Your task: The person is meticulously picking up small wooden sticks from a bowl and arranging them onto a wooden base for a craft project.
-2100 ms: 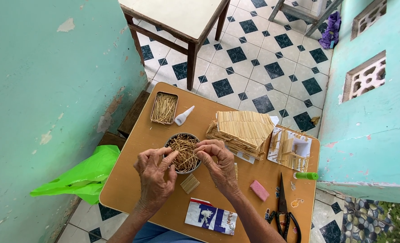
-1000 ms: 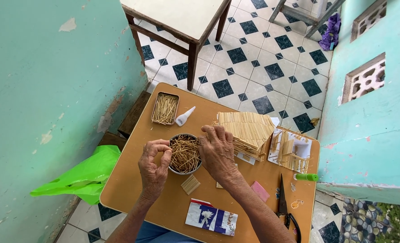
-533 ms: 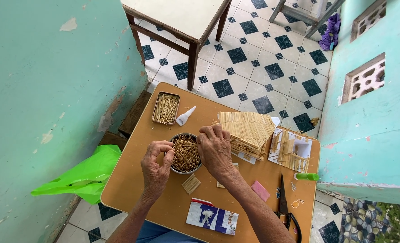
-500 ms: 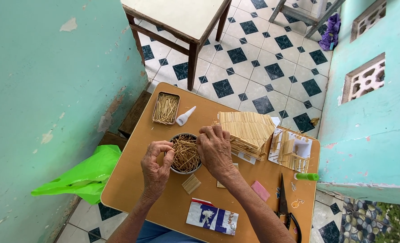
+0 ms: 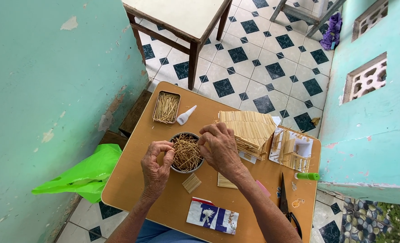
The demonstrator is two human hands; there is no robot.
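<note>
Your biggest risk here is the round bowl of thin sticks (image 5: 186,152): it sits in the middle of the tabletop (image 5: 132,180) with both of your hands crowding its rim, and a nudge from either wrist could likely tip it or flick loose sticks out across the board, since the pile stands heaped and tangled above the rim. Your right forearm also crosses low over the small flat stick panel (image 5: 226,181) and the pink eraser-like block (image 5: 263,188), so dragging that arm back could sweep them toward the black-handled scissors (image 5: 286,202) or off the edge. The stick-built roof piece (image 5: 249,130) lies just beside your right hand, touching or nearly so; a careless lift of the knuckles might knock its layered rows out of line. The white glue bottle (image 5: 186,115) lies on its side near the rectangular tin of sticks (image 5: 166,107), and I cannot tell whether it is capped, so it may seep. Your left hand (image 5: 157,164) rests at the bowl's left rim, fingers curled in with thumb and forefinger pinched together, seemingly on a stick or two, though that is too fine to tell. Your right hand (image 5: 218,146) arches over the bowl's right rim, palm down, fingertips bunched and dipping into the pile; whether they grip anything is hidden. Another small stick panel (image 5: 191,182) lies just below the bowl, between your wrists.
</note>
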